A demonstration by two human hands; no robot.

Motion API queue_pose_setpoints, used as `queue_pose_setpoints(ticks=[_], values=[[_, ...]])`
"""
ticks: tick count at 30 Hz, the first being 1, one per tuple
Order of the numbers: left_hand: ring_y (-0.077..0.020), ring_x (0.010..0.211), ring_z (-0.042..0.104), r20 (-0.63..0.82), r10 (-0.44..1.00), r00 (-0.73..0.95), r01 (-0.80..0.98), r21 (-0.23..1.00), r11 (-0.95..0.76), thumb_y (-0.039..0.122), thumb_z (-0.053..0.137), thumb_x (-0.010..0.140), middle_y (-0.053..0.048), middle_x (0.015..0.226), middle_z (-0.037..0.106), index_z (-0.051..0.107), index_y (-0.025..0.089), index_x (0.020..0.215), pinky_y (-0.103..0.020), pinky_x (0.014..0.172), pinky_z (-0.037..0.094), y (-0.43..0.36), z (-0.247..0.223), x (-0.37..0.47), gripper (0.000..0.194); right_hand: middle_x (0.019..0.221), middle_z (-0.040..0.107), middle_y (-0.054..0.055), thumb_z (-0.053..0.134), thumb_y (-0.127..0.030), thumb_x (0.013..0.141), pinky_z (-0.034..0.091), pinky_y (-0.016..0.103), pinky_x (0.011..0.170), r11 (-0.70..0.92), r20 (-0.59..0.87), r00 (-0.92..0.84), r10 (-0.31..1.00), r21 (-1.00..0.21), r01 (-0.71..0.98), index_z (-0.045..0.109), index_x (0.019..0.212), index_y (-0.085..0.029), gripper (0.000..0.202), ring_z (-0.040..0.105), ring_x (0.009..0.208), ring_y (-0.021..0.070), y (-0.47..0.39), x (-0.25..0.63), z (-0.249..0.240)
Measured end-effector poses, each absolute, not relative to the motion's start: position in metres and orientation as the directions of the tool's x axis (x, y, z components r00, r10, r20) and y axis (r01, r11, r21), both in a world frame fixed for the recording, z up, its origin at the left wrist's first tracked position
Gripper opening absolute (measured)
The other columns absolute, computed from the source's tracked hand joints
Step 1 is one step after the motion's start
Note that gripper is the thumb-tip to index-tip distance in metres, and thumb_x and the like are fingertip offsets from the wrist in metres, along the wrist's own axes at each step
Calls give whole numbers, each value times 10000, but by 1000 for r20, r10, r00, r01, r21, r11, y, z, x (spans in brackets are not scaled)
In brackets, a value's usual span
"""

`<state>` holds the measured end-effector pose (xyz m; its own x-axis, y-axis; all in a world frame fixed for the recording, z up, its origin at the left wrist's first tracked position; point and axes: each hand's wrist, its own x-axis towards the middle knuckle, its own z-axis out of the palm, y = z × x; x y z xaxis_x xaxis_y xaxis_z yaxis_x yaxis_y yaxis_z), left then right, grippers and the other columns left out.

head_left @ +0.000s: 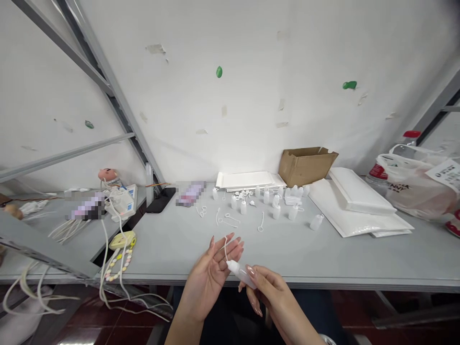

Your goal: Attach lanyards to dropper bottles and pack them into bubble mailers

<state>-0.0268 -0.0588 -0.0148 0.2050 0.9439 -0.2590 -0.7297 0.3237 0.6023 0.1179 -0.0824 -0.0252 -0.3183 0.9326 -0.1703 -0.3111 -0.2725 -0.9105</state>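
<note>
My right hand (pixel 268 290) grips a small translucent plastic bottle (pixel 239 271) just in front of the grey table's (pixel 323 258) near edge. My left hand (pixel 215 273) is raised beside it, palm up, its fingertips pinching a thin white loop strap (pixel 225 247) that rises from the bottle's capped tip. Farther back on the table stand several more small white bottles (pixel 276 199), with loose white straps (pixel 230 219) and caps lying among them.
A brown cardboard box (pixel 305 165) sits against the wall, flat white trays (pixel 247 179) to its left, white padded sheets (pixel 355 206) to its right. Plastic bags and a red-capped bottle (pixel 408 143) lie far right. A power strip with cables (pixel 120 201) and a black phone (pixel 160 200) are at left.
</note>
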Motion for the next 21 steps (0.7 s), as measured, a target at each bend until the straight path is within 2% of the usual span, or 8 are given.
queue_pose_setpoints(ticks=[6,11,15,21], values=[[-220,1070,576,-284,952,115,-727,629,276,239,484,861,-108,1081,664,656,117,958,-339,958,445,-53,-20,-28,233,407,415,-51,523,-563,753,299,194,421,-269,-188,-312,931,-932,-242,617,629,-125,465,354,380,63,-81,117,-25],[-194,1002,617,-260,963,76,-737,635,230,202,560,815,-89,988,700,675,129,872,-315,948,454,-51,-23,-30,148,406,412,-52,524,-574,746,299,197,433,-280,-206,-330,921,-940,-195,605,605,-131,472,357,380,64,-81,116,-25],[-183,950,641,-293,956,30,-741,635,218,161,567,803,-81,938,712,680,131,823,-310,926,471,-50,-23,-31,118,416,412,-48,532,-568,746,305,201,446,-282,-221,-323,920,-946,-157,603,596,-139,460,363,394,71,-82,116,-22],[-171,968,634,-277,960,42,-738,639,217,102,518,820,-84,971,706,662,131,927,-286,913,478,-53,-22,-31,181,435,419,-47,515,-571,758,313,205,458,-251,-191,-286,939,-949,-191,599,628,-139,460,373,405,72,-83,118,-22]])
